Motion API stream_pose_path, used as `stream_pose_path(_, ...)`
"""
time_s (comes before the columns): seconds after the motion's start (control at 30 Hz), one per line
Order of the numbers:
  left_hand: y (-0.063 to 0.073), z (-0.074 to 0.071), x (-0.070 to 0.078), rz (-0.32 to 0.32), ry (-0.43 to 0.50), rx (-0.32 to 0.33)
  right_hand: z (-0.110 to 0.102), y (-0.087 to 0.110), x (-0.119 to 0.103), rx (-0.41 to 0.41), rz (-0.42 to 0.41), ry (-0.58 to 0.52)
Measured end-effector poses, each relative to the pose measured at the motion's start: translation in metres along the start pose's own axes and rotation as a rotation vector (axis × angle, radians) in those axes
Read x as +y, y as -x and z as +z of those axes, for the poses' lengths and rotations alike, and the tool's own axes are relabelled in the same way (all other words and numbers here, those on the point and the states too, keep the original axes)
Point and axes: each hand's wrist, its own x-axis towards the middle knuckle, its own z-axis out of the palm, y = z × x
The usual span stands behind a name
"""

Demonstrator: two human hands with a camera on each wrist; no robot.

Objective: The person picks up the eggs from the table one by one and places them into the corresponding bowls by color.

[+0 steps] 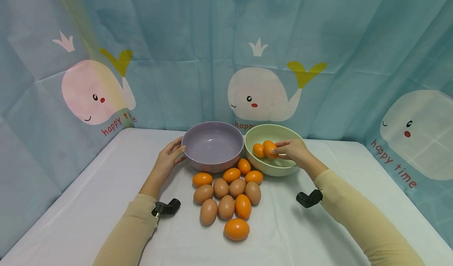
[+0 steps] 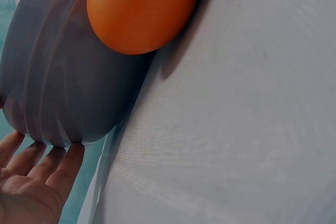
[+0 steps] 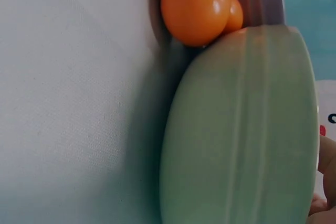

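In the head view, my right hand [image 1: 295, 153] reaches over the pale green bowl [image 1: 283, 171] and pinches an orange egg [image 1: 270, 149] inside it. Another orange egg [image 1: 258, 151] lies just left of the held one, within the same bowl. My left hand [image 1: 167, 162] touches the left side of the purple bowl [image 1: 212, 142]. The left wrist view shows the left fingers [image 2: 65, 169] mostly straight, their tips against that bowl. In the right wrist view, the green bowl's wall [image 3: 236, 129] hides most of the right hand and the pinched egg.
Several brown eggs [image 1: 226, 207] and several orange eggs [image 1: 237, 229] lie on the white-covered table [image 1: 283, 238], in front of the two bowls. The bowls stand side by side. Behind them hangs a blue curtain [image 1: 170, 85] printed with whales.
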Motion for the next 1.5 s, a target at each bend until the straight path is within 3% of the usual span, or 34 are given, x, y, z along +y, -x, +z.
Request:
stream_pose_path(0.8,0.0,0.001,0.001,-0.012,0.005,0.001,0.008,-0.018,0.005,0.031,0.053,0.012)
stream_pose_path(1.1,0.002,0.001,0.002,-0.005,0.006,-0.002,0.011,-0.019,0.003,0.07,0.094,0.104)
stream_pose_path(1.37,0.0,0.001,0.001,-0.012,0.017,0.002,0.013,-0.018,0.003,0.074,0.067,0.113)
stream_pose_path(1.5,0.0,0.001,0.0,-0.012,0.006,0.003,0.011,-0.014,0.004,0.101,0.0,0.116)
